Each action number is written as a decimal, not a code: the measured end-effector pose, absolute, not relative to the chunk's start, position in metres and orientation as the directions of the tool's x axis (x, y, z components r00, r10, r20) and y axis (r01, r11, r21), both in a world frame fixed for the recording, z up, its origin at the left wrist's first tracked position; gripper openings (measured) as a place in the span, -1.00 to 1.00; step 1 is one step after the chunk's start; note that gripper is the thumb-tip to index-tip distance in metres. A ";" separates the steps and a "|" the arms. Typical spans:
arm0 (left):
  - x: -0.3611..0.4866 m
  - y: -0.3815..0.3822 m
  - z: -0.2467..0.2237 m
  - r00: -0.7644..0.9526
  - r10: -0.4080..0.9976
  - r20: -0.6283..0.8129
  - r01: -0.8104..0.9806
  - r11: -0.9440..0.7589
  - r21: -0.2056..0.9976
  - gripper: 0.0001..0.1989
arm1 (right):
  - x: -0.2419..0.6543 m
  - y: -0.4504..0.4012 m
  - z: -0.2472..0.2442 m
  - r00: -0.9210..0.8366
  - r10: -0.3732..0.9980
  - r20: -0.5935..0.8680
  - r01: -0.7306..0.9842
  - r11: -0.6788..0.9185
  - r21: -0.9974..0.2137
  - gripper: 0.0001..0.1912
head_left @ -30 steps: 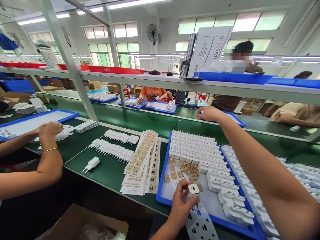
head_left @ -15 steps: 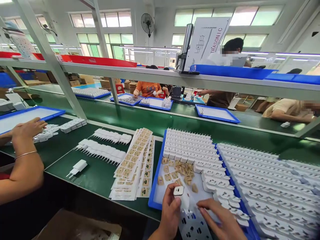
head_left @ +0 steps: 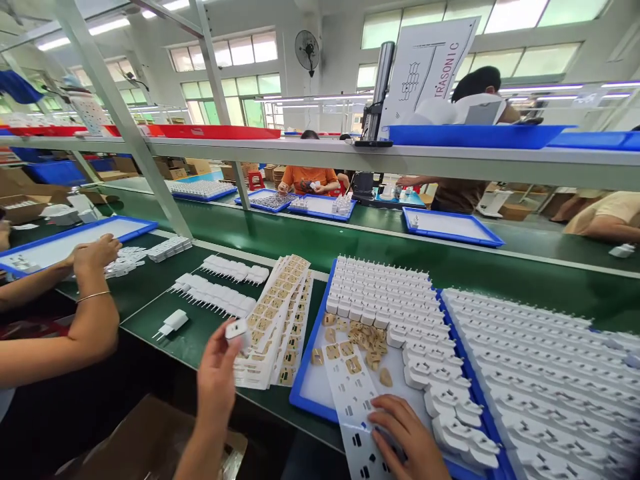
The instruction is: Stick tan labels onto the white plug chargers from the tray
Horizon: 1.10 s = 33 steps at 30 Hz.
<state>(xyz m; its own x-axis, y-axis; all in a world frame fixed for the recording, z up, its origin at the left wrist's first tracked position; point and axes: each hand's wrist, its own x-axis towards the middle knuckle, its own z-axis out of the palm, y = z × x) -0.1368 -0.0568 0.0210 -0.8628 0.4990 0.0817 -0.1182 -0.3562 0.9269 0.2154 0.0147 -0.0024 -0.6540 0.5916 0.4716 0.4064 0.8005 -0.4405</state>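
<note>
My left hand (head_left: 218,373) grips a white charger (head_left: 237,329) between thumb and fingers, its port face turned up, just left of the sticker sheets (head_left: 273,300). My right hand (head_left: 400,427) rests with spread fingers on a pale, partly used sticker sheet (head_left: 350,393). That sheet lies over the near edge of a blue-rimmed tray (head_left: 305,402). A few tan stickers remain at its far end. Loose tan pieces (head_left: 370,343) lie in the tray beside rows of white chargers (head_left: 380,287).
A second batch of chargers (head_left: 540,373) stands at the right. On the left are two charger rows (head_left: 215,295), a single charger (head_left: 173,323) and a co-worker's arms (head_left: 90,313). A shelf (head_left: 320,155) crosses above the bench.
My left hand has moved left with the charger, away from the tray. My right hand has come down onto the sheet, which now lies flatter. The camera view has shifted slightly.
</note>
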 end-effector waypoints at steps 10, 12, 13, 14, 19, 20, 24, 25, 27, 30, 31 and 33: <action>-0.281 -0.114 -0.044 -0.871 0.368 0.325 0.490 0.609 0.624 -0.45 | 0.215 0.020 -0.010 -0.679 0.501 0.536 0.348 0.863 -0.365 -0.85; -0.279 -0.110 -0.043 -0.837 0.414 0.358 0.547 0.645 0.534 -0.49 | 0.216 0.019 -0.012 -0.676 0.485 0.555 0.340 0.873 -0.349 -0.85; -0.277 -0.107 -0.041 -0.816 0.447 0.368 0.578 0.650 0.494 -0.51 | 0.217 0.019 -0.013 -0.675 0.477 0.563 0.337 0.878 -0.340 -0.84; -0.276 -0.104 -0.039 -0.806 0.459 0.373 0.591 0.653 0.474 -0.52 | 0.218 0.020 -0.014 -0.674 0.470 0.571 0.333 0.882 -0.333 -0.83; -0.285 -0.091 -0.031 -0.807 0.442 0.391 0.581 0.710 0.397 -0.60 | 0.216 0.025 -0.015 -0.682 0.443 0.582 0.298 0.895 -0.332 -0.82; -0.289 -0.090 -0.029 -0.805 0.439 0.399 0.582 0.717 0.384 -0.61 | 0.215 0.025 -0.014 -0.683 0.448 0.577 0.301 0.892 -0.337 -0.82; -0.300 -0.088 -0.015 -0.790 0.437 0.431 0.595 0.718 0.362 -0.62 | 0.214 0.016 -0.008 -0.674 0.508 0.537 0.348 0.859 -0.376 -0.83; -0.299 -0.085 -0.011 -0.785 0.419 0.456 0.596 0.710 0.375 -0.60 | 0.214 0.013 -0.006 -0.674 0.521 0.523 0.355 0.850 -0.390 -0.83; -0.288 -0.078 -0.006 -0.764 0.396 0.509 0.619 0.673 0.406 -0.56 | 0.215 0.007 -0.004 -0.684 0.541 0.489 0.361 0.834 -0.417 -0.82; -0.239 -0.062 0.000 -0.617 0.554 0.558 0.787 0.427 0.446 -0.63 | 0.216 0.000 0.000 -0.700 0.554 0.450 0.361 0.819 -0.446 -0.79; -0.214 -0.057 0.001 -0.516 0.643 0.566 0.846 0.276 0.457 -0.67 | 0.217 -0.003 0.001 -0.701 0.555 0.447 0.360 0.817 -0.451 -0.79; -0.158 -0.048 0.004 -0.282 0.779 0.560 0.880 -0.022 0.474 -0.75 | 0.220 -0.008 0.003 -0.699 0.555 0.452 0.353 0.816 -0.457 -0.81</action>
<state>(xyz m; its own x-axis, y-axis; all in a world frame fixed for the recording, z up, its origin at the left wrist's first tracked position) -0.1577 -0.0476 0.0042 -0.2819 0.7790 0.5601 0.8804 -0.0220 0.4737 0.2201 -0.0083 0.0027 -0.6986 0.5549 0.4517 0.3532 0.8165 -0.4568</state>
